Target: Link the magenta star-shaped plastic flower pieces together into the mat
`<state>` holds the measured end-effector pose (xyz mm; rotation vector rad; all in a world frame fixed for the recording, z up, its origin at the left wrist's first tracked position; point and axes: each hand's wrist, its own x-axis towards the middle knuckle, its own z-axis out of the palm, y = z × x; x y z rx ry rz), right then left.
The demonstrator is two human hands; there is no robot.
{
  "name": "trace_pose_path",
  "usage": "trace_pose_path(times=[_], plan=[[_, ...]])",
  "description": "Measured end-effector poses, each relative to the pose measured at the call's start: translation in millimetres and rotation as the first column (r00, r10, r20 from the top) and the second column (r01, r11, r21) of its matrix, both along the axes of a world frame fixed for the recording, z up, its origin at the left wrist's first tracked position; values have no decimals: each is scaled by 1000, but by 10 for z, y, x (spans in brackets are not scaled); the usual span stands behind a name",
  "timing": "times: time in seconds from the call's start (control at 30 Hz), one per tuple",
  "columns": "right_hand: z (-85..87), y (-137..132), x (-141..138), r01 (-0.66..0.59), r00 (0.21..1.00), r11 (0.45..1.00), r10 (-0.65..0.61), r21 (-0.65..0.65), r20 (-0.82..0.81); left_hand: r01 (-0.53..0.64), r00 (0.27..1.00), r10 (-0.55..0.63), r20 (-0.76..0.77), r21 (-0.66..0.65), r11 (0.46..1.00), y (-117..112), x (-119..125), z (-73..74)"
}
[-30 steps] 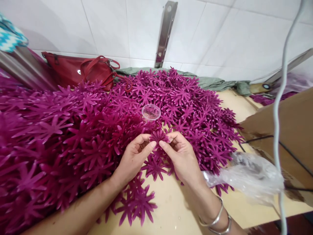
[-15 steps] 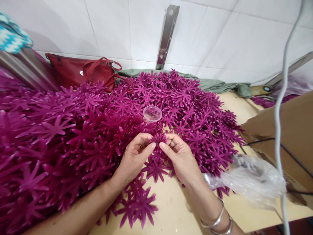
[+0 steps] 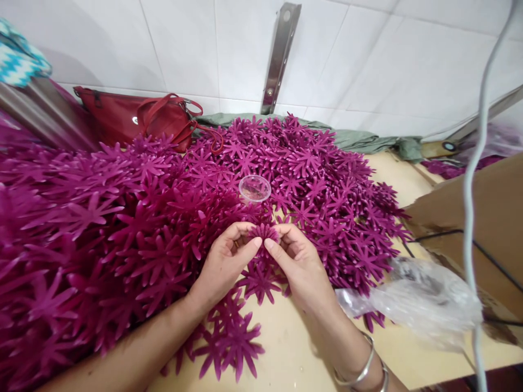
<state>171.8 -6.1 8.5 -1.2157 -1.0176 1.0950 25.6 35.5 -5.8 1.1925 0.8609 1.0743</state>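
Surface (image 3: 286,348) carries pile of magenta flower pieces (image 3: 175,218) spread around clear dish (image 3: 255,200). Left hand (image 3: 224,258), right hand (image 3: 302,261): both on near side of dish, thumb and fingers closed in a pinch, sharing one small flower piece (image 3: 263,232). Pinch barely shifted over last second; I read that as fine fingering in place. Piece fans up toward dish; visible spread longest hand to hand.
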Motion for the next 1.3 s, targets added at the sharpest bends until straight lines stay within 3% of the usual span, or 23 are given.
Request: trace_pose_path(times=[0.17, 0.47, 0.8, 0.9, 1.07, 1.23, 1.3], plan=[[-7, 12, 22, -2, 1000, 998, 2, -59, -14, -29, 999, 28, 19, 60, 998, 6, 1, -47], [15, -2, -3, 9, 998, 1000, -9, -3, 69, 24, 999, -18, -39, 164, 986, -16, -23, 10], [-69, 50, 73, 54, 998, 998, -53, 30, -27, 0, 995, 6, 104, -60, 998, 28, 15, -105], [-11, 54, 90, 49, 998, 996, -51, 76, 31, -2, 996, 5, 93, -31, 1000, 35, 9, -124], [33, 49, 111, -26, 988, 999, 20, 34, 155, 39, 998, -43, 42, 91, 995, 20, -2, -76], [-10, 8, 39, 70, 870, 977, -159, 203, 466, 9, 1000, -6, -17, 141, 990, -1, 1, -86], [-29, 7, 2, 99, 833, 964, -216, 246, 510, 3, 999, 2, -38, 133, 991, -11, 6, -84]])
